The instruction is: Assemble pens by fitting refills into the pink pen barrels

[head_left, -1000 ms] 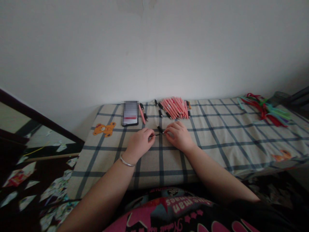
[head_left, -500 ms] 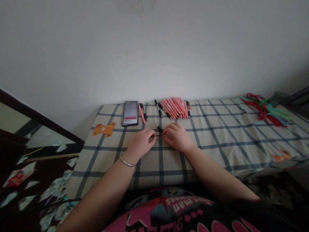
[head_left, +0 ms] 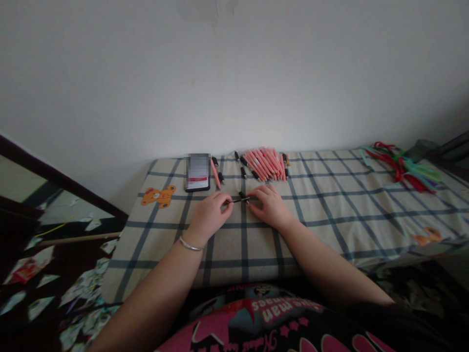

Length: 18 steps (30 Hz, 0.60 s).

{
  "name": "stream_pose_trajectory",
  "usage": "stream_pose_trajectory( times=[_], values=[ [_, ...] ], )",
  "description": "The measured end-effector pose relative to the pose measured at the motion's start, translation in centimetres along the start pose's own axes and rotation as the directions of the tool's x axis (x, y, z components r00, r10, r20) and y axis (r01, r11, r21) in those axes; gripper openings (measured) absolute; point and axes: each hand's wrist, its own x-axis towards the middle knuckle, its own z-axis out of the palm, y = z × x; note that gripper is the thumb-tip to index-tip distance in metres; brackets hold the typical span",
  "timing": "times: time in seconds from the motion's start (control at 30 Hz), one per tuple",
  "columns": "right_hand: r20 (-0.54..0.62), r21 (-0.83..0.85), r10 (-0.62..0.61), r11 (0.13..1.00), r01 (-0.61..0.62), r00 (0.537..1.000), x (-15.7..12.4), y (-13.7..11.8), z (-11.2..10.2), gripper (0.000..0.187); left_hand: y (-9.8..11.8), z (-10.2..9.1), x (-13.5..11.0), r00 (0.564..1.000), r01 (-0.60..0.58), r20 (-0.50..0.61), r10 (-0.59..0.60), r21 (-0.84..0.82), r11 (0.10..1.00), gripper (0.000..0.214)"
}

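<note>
Fingers [head_left: 228, 197] narrowed: left hand [head_left: 209, 216] and right hand [head_left: 270, 208] pinch opposite ends of one thin dark rod [head_left: 237, 200], likely for fine control. Checked surface [head_left: 234, 249] beneath. Pink pens [head_left: 262, 164] heaped loose, uncontained, probably for easy reach. Phone [head_left: 198, 171] aside, screen up. Black piece [head_left: 242, 194] just behind rod.

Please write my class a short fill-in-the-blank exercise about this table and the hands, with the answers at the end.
1. The bracelet circles the ____ wrist.
2. The thin black stick runs from the left hand toward the ____ hand.
3. The piled pens are mostly ____ in colour.
4. The printed animal left of the phone is a ____.

Missing words: left; right; pink; bear.
</note>
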Motion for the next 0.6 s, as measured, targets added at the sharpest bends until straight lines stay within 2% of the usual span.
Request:
stream_pose_trajectory(
  times=[0.13,0.23,0.6],
  values=[
    [0.004,-0.027,0.050,0.998,-0.050,0.999,0.11,0.00,0.26,0.023,-0.04,-0.21,0.04,0.988,0.151,-0.040,-0.148,0.072,0.986,0.011],
    [0.017,-0.073,0.108,0.992,-0.106,0.994,0.24,-0.13,0.51,0.023,-0.10,-0.32,0.09,0.975,0.220,-0.039,-0.217,0.123,0.968,0.011],
    [0.010,-0.114,0.135,0.985,-0.133,0.991,0.27,-0.10,0.44,0.009,0.04,-0.31,0.10,0.969,0.244,-0.014,-0.246,0.174,0.954,0.012]
  ],
)
